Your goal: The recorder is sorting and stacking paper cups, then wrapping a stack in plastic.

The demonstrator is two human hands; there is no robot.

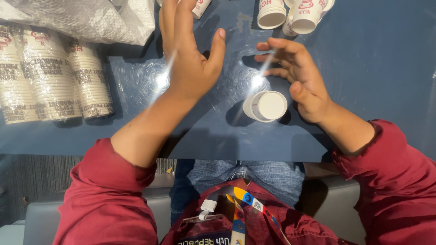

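Hands apart and empty: your left hand (188, 59) lifted, right hand (299, 75) spread just beside the upturned paper cup (265, 105) on the blue table (386, 68); a careless sweep could topple it.

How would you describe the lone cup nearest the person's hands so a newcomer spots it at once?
Start at the blue table, then look just inside the right hand, near the table's front edge. The single white paper cup stands there alone, upside down and plain, unlike the printed cups at the far edge and the wrapped stacks to the left.
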